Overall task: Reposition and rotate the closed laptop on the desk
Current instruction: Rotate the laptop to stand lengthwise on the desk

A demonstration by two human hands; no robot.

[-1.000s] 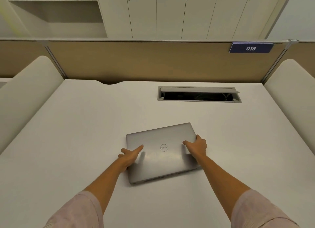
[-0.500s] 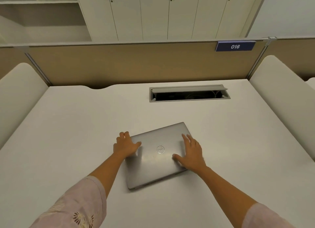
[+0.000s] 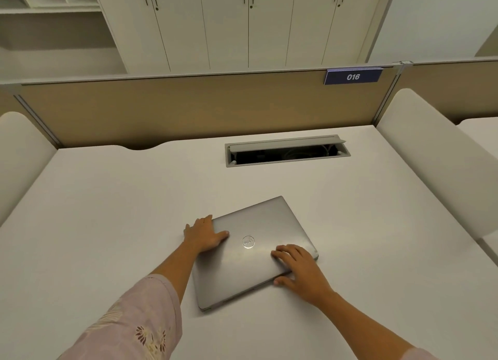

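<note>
A closed silver laptop [image 3: 258,230] with a round logo on its lid lies flat on the white desk [image 3: 107,225], turned at an angle with its far corner pointing away and to the right. My left hand [image 3: 203,237] grips the laptop's left far corner, thumb on the lid. My right hand [image 3: 299,268] holds the near right edge, fingers spread on the lid and thumb against the side.
An open cable hatch [image 3: 285,152] is set into the desk behind the laptop. A tan partition [image 3: 188,109] with a blue "016" label [image 3: 352,76] closes the back. Padded white dividers [image 3: 431,165] flank both sides. White cabinets stand beyond.
The laptop has turned further counterclockwise. My left hand moved up to the far left corner and my right hand slid down to the near right edge.
</note>
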